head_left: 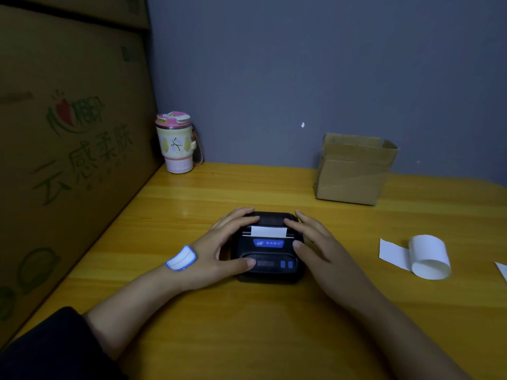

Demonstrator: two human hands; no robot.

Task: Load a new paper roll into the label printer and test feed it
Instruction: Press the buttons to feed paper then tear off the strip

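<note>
A small black label printer [267,252] lies on the yellow wooden table [247,325], lid closed. A short strip of white paper [268,231] sticks out of its slot above a blue logo plate. My left hand [219,242] rests on the printer's left side, fingers over the lid and thumb on the front panel near the display. My right hand [315,239] lies on the right side, fingers spread, thumb against the edge. Two blue buttons [286,264] show at the front right. A loose white paper roll [429,256], partly unwound, lies to the right.
A pink-lidded tumbler [177,142] stands at the back left by the wall. Large printed cardboard cartons [68,146] wall off the left side. A small open cardboard box [354,168] sits at the back right. A white paper scrap [502,270] lies at the right edge.
</note>
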